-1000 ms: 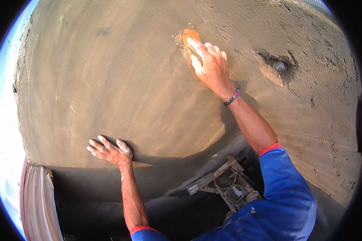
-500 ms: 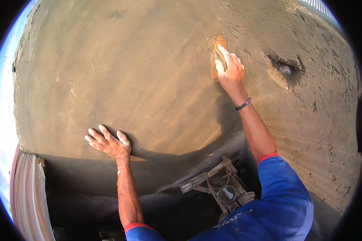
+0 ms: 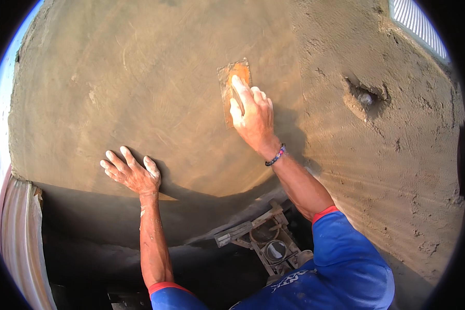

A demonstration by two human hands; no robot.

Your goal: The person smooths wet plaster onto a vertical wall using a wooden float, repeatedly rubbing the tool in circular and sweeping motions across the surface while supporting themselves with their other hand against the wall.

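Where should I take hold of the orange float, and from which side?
Probably by the handle on its back, mostly covered by the right hand, coming from the lower right. The float appears flat against the plastered wall, so its working face is blocked and its thin edges look hard to pinch; its back faces outward.

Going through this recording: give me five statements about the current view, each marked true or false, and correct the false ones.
1. The right hand holds a trowel. True.
2. The left hand grips a bucket. False: it is spread open against the wall and holds no tool.
3. A bracelet is worn on the right wrist. True.
4. The right sleeve is all green. False: it is blue with a red edge.
5. The hole in the wall is to the right of the trowel. True.
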